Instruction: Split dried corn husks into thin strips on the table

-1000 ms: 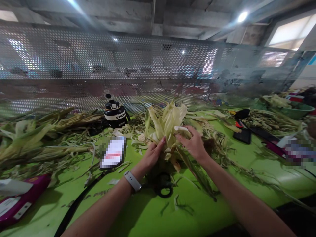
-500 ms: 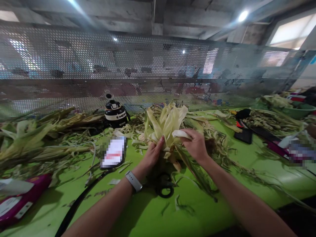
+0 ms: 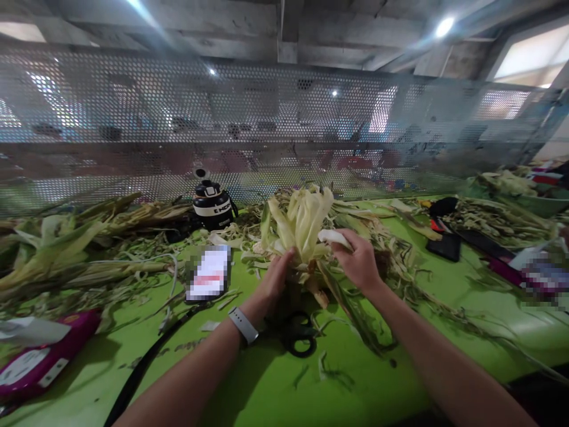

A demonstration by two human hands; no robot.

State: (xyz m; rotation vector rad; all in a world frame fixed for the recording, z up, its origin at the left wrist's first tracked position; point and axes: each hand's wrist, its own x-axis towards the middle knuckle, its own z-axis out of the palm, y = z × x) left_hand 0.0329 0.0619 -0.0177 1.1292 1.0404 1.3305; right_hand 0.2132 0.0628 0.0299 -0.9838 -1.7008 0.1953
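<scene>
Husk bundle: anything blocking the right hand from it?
Nothing visible except the white piece held in the right hand itself, its free end toward the husk bundle; can't tell if they touch. The left hand grasps the bundle low, from the left. The scissors lie nearer the wearer, out of the way.

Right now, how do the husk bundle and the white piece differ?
The husk bundle is larger and pale yellow-green; the white piece is smaller and whiter. The husk bundle fans upward from the left hand, while the white piece lies nearly sideways in the right hand. Both are hand-held.
</scene>
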